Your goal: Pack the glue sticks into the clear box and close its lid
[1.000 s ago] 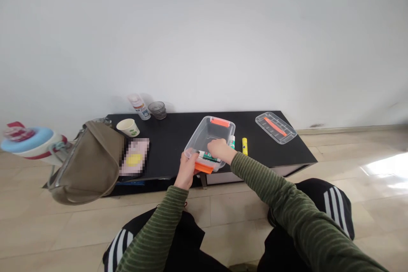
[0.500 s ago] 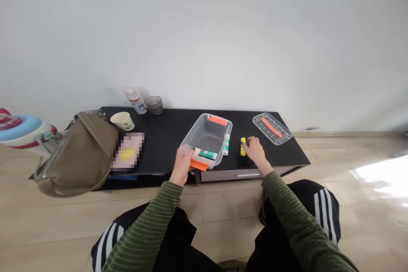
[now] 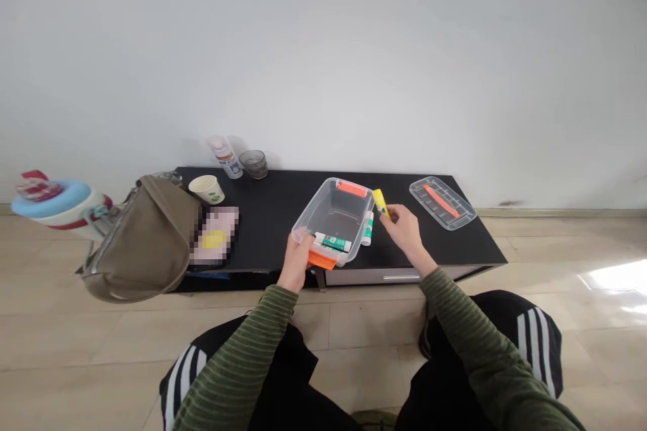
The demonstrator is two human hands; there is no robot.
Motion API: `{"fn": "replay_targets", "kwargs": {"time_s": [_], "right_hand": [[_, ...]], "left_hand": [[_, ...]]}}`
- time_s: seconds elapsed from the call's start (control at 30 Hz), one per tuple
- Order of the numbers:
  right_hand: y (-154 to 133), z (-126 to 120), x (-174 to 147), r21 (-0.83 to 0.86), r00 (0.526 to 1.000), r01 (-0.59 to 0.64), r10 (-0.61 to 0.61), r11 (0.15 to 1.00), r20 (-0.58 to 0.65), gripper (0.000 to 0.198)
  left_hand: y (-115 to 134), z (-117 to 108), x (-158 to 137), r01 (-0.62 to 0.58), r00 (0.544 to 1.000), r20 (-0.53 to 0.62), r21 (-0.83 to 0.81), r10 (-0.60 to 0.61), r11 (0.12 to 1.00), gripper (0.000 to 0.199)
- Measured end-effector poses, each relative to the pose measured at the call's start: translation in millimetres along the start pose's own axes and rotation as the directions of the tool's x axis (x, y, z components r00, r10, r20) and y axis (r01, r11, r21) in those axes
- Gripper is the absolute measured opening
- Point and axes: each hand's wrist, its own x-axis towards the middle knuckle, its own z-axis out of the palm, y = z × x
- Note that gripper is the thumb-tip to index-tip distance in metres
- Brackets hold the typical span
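Observation:
A clear plastic box (image 3: pixel 309 211) with orange latches sits on the black low cabinet, its lid off. My left hand (image 3: pixel 296 264) grips its near left corner. Inside, at the near end, lies a green-and-white glue stick (image 3: pixel 334 243). Another green-and-white glue stick (image 3: pixel 368 231) shows against the box's right side. Between the thumb and fingers of my right hand (image 3: pixel 406 231) is a yellow glue stick (image 3: pixel 379 200), tilted and raised beside the box's right rim. Farther right lies the clear lid (image 3: pixel 462 207) with an orange strip.
On the cabinet (image 3: pixel 273 209) to the left stand a paper cup (image 3: pixel 207 188), a grey glass (image 3: pixel 254 165) and a spray can (image 3: pixel 227 156). A brown bag (image 3: pixel 144 236) and a large bottle (image 3: pixel 63 205) are at the far left, near a blurred pink packet (image 3: pixel 217 232). Behind is a white wall (image 3: pixel 354 67).
My right hand has closed on the yellow glue stick, lifted it off the cabinet and brought it towards the box. My left hand keeps its grip. The view has shifted slightly left.

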Motion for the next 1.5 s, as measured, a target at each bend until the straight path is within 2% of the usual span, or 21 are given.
{"fn": "replay_targets", "kwargs": {"time_s": [0.07,0.1,0.2,0.3,0.43,0.5,0.63,0.73,0.83,0.9,0.97,1.03,1.1,1.17,1.23,1.37,1.43,1.5], "right_hand": [[-32.1,0.8,3.4,-0.007,0.977,0.212,-0.212,0.977,0.025,0.027],[-48.6,2.7,5.3,-0.042,0.953,0.296,-0.292,0.954,0.077,0.027],[-91.2,15.0,11.8,-0.21,0.879,0.444,-0.377,0.871,0.292,0.026],[-114.7,33.8,18.2,-0.372,0.82,0.482,-0.259,0.793,0.51,0.023],[-119.2,55.1,22.7,-0.486,0.753,0.443,-0.017,0.753,0.658,0.026],[-116.0,60.2,23.0,-0.495,0.724,0.453,0.019,0.742,0.69,0.028],[-108.0,62.7,22.5,-0.474,0.7,0.497,-0.014,0.727,0.714,0.029],[-104.2,61.9,22.8,-0.435,0.725,0.493,-0.08,0.753,0.684,0.027],[-101.7,58.7,22.1,-0.327,0.815,0.398,-0.166,0.857,0.555,0.027],[-96.4,55.0,20.0,-0.168,0.88,0.35,-0.262,0.922,0.396,0.029],[-84.6,50.9,16.7,-0.011,0.93,0.334,-0.328,0.942,0.164,0.031],[-65.4,47.4,13.2,0.079,0.964,0.264,-0.259,0.961,-0.067,0.033],[-42.5,45.1,10.0,0.128,0.981,0.084,-0.059,0.988,-0.187,0.036],[-21.7,44.4,7.2,0.147,0.975,-0.122,0.146,0.982,-0.17,0.046],[-8.2,45.5,4.3,0.134,0.964,-0.238,0.251,0.962,-0.091,0.052],[-4.8,53.2,-1.6,0.049,0.948,-0.316,0.315,0.947,0.038,0.048],[-8.2,58.9,-4.3,-0.075,0.928,-0.34,0.347,0.938,0.138,0.049],[-10.1,64.5,-6.9,-0.211,0.901,-0.312,0.358,0.927,0.243,0.055]], "left_hand": [[-0.9,0.3,0.5,-0.006,1.0,0.001,-0.016,0.006,1.0,0.048],[-1.2,0.5,0.8,-0.009,1.0,0.002,-0.025,0.009,1.0,0.049],[-1.6,0.7,1.3,-0.013,1.0,0.005,-0.032,0.014,0.999,0.05],[-0.8,0.5,0.6,-0.009,1.0,0.0,-0.021,0.009,1.0,0.052],[1.0,0.3,-2.3,-0.005,1.0,0.003,-0.005,0.005,1.0,0.055],[1.6,0.1,-3.2,0.0,1.0,0.007,0.002,0.0,1.0,0.056],[0.7,-0.9,-2.1,0.024,1.0,0.006,0.015,-0.024,1.0,0.057],[-1.0,-1.9,0.0,0.027,1.0,0.008,0.006,-0.027,1.0,0.056],[-1.9,-2.5,1.3,0.01,1.0,0.014,-0.003,-0.01,1.0,0.053],[-1.8,-2.4,1.5,-0.001,1.0,0.015,-0.011,0.002,1.0,0.052],[-1.3,-1.8,1.4,-0.002,1.0,0.006,-0.019,0.002,1.0,0.052],[-0.1,-0.9,0.7,0.007,1.0,-0.008,-0.019,-0.007,1.0,0.052],[1.7,0.4,-0.7,0.017,1.0,-0.015,-0.012,-0.017,1.0,0.051],[4.0,1.6,-2.8,0.017,1.0,-0.019,-0.009,-0.017,1.0,0.051],[5.7,2.5,-4.4,0.008,1.0,-0.024,-0.005,-0.008,1.0,0.051],[5.9,2.7,-4.1,0.004,1.0,-0.024,0.004,-0.004,1.0,0.054],[5.1,2.4,-3.1,0.005,1.0,-0.022,0.004,-0.005,1.0,0.055],[4.7,2.2,-2.8,0.002,1.0,-0.023,-0.005,-0.002,1.0,0.055]]}}
